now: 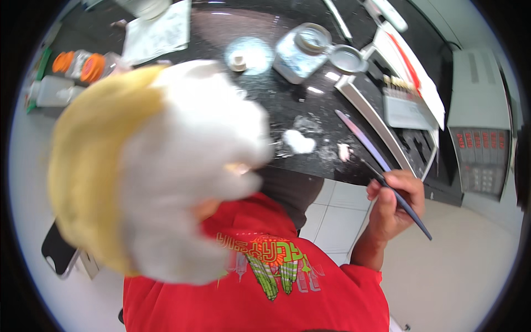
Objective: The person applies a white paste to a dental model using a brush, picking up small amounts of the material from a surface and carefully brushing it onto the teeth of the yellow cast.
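Observation:
A large, blurred white-and-yellow block (193,138), which looks like a plaster dental cast, is held up close and covers much of the left side. A small ivory, tooth-like piece (238,167) shows at its right edge. Behind the block, only a patch of skin of my left hand (207,209) can be seen; most of its fingers are hidden. My right hand (397,206) pinches a thin brush with a dark blue handle (406,206), its tip pointing up and left, near a whitish-pink dab (344,152) on the black table. Left of that dab is a white powder heap (299,142).
A purple spatula (362,138) lies beyond my right hand. Farther back are a glass jar (290,58), a round lid (348,58) and a clear dish (255,50). A tray (381,127) lies right, near a grey device (480,94). Orange-capped bottles (93,67) and white tissue (157,34) lie left.

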Demonstrator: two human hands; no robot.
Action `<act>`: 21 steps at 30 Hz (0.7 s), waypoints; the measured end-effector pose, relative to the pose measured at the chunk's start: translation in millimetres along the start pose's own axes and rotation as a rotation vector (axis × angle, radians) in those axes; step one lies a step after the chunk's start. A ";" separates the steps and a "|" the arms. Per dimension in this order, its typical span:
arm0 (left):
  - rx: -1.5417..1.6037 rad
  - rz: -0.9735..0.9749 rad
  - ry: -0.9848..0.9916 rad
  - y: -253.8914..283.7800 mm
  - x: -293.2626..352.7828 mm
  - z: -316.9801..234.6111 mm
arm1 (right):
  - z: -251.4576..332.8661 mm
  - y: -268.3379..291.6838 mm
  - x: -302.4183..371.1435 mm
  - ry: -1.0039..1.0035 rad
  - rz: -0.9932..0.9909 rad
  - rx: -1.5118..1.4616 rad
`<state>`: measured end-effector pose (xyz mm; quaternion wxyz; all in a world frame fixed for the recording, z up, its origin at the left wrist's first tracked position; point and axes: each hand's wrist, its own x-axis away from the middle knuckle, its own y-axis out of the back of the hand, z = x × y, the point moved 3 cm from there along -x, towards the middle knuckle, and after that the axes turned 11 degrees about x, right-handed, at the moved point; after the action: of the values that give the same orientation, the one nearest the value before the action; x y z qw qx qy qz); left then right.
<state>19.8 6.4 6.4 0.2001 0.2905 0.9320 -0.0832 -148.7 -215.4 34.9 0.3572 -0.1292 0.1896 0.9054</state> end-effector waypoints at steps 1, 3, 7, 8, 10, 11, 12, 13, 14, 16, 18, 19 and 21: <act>0.051 -0.008 -0.008 -3.2 -1.0 0.2 | 0.2 -0.4 -1.0 0.093 0.023 0.006; 0.093 0.029 0.023 -9.5 -2.8 2.0 | -0.3 -9.5 -1.6 0.149 0.054 -0.055; 0.105 0.002 0.105 -5.1 5.0 8.3 | 5.6 -41.4 -10.7 0.342 0.174 -0.131; 0.098 -0.016 0.074 -6.0 5.2 8.4 | 8.5 -49.1 -11.1 0.391 0.210 -0.122; -0.032 -0.022 -0.019 1.1 4.1 13.1 | 17.0 -63.8 -13.1 0.390 0.187 -0.087; -0.048 -0.030 -0.070 4.0 1.6 19.5 | 20.3 -70.1 -15.7 0.416 0.184 -0.077; -0.054 -0.037 -0.115 5.1 1.0 21.7 | 22.1 -73.6 -17.3 0.441 0.182 -0.068; -0.019 -0.037 -0.167 4.6 -2.0 25.1 | 22.0 -72.3 -19.2 0.445 0.215 -0.043; 0.022 -0.038 -0.207 4.2 -5.4 29.7 | 22.2 -71.6 -20.1 0.450 0.249 -0.019; 0.078 -0.037 -0.256 5.9 -8.9 34.5 | 21.0 -72.5 -21.5 0.505 0.286 -0.020; 0.095 -0.038 -0.278 6.5 -8.4 38.2 | 20.1 -73.7 -21.9 0.502 0.284 -0.010; 0.103 -0.040 -0.289 7.1 -7.7 39.1 | 19.5 -74.4 -21.4 0.501 0.285 -0.003; 0.113 -0.045 -0.300 8.1 -7.5 40.4 | 18.6 -75.5 -21.2 0.500 0.292 0.006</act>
<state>43.2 -1.7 -27.4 0.3185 0.2649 0.8917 -0.1826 -83.0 -169.2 40.4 0.1656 -0.3186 0.2911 0.8868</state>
